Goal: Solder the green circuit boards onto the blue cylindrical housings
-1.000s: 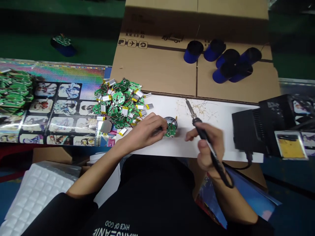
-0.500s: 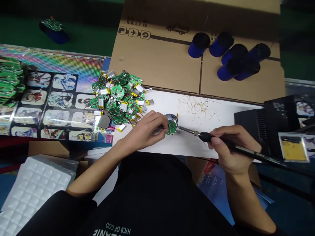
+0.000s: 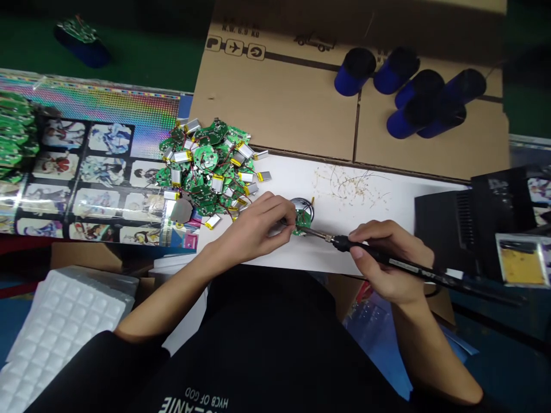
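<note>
My left hand (image 3: 267,225) is closed in a pinch at the left edge of a small green circuit board (image 3: 303,220); what lies between its fingertips is hidden. My right hand (image 3: 390,258) grips the black handle of a soldering iron (image 3: 342,243), whose metal tip reaches onto the board. A coil of black wire (image 3: 310,205) lies just behind the board on the white surface (image 3: 336,258). Left of it is a heap of green boards (image 3: 205,158) with small silver batteries (image 3: 246,150) wired on.
Several blue cylinders (image 3: 350,77) stand on cardboard (image 3: 279,103) at the back. At the right are a black box (image 3: 443,229) and a tray with a yellow sponge (image 3: 520,261). Printed sheets (image 3: 97,203) and stacked boards (image 3: 15,135) lie left. Wire scraps (image 3: 350,183) litter the white surface.
My right hand has moved left with the soldering iron, bringing its tip from beside the board onto it. My left hand has stayed almost in place. The view has shifted slightly.
</note>
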Tool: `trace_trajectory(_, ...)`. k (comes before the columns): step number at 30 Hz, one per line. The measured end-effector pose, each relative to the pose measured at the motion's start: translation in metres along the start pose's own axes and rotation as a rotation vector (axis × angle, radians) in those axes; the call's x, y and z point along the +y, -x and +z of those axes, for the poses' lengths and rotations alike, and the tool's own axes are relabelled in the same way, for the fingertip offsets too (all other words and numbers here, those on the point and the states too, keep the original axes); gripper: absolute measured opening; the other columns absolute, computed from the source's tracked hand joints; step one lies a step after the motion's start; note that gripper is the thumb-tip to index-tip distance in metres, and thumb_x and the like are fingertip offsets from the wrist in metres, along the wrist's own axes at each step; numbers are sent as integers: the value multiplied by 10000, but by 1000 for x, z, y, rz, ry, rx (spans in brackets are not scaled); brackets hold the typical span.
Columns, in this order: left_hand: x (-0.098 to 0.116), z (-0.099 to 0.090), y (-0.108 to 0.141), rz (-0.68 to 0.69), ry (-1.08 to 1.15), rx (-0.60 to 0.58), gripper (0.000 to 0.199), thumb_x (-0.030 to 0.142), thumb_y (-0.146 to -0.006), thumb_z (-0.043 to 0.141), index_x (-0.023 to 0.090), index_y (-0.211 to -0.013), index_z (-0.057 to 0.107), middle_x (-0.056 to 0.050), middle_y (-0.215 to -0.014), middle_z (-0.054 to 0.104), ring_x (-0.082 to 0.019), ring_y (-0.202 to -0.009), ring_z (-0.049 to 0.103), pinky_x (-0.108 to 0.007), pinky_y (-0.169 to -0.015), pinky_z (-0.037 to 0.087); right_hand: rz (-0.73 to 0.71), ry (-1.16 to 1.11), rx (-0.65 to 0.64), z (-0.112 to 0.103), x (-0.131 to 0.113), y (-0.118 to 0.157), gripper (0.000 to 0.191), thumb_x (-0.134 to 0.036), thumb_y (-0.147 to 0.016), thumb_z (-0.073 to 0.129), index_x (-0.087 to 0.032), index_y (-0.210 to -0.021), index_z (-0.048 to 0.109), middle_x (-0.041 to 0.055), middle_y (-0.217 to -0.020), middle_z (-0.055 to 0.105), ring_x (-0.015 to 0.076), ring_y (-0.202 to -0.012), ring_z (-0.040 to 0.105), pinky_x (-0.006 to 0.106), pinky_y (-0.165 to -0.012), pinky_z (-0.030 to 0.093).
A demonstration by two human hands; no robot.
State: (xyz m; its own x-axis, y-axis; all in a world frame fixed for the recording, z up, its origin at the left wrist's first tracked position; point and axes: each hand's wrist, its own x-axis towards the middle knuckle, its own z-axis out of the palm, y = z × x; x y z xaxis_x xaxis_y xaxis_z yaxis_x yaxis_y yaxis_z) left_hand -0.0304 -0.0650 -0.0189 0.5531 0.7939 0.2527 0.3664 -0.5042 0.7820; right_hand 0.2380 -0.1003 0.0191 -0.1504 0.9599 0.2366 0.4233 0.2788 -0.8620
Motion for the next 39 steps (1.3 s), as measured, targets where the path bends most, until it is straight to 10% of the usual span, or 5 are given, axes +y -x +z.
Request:
trace_trajectory(17,-1,-3,0,-4,9,-43,83,162,-1052,548,209,-1014,605,-82,-1088,730,-229,-1060,659,-380,-961,506,-25,40,-35,-3,-1,0,76,-234,-846,784,-257,-905,744,7,-730,767,173,-579,713,268,-473,540)
trace_trajectory(23,-1,-3,-1,29,6,-34,89,135,-1044,552,200,-1015,604,-83,-1076,731,-226,-1042,660,-373,-950,507,-78,-32,151,-8,7,9,80,-294,-876,809,-266,-928,755,38,-781,771,215,-672,742,342,-553,598)
trace_trajectory(28,0,-5,-1,8,5,-50,91,140,-1041,548,206,-1025,609,-79,-1080,734,-227,-1045,656,-383,-964,503,6,-17,371,0,4,10,204,-421,-906,845,-257,-1003,773,13,-769,769,186,-549,712,325,-470,556)
trace_trajectory(33,0,-6,-1,-1,12,-63,83,158,-1047,551,208,-1026,614,-78,-1074,732,-227,-1045,654,-379,-965,502,13,-226,258,20,1,18,513,-674,-1018,594,-248,-1275,721,81,-954,860,218,-557,776,326,-401,544)
trace_trajectory(39,-2,-7,-2,33,-12,-73,72,165,-1061,565,200,-1027,618,-74,-1068,726,-229,-1051,657,-373,-968,490,-75,64,125,48,9,25,238,-273,-973,793,-264,-1198,716,48,-1010,844,211,-823,823,361,-740,695)
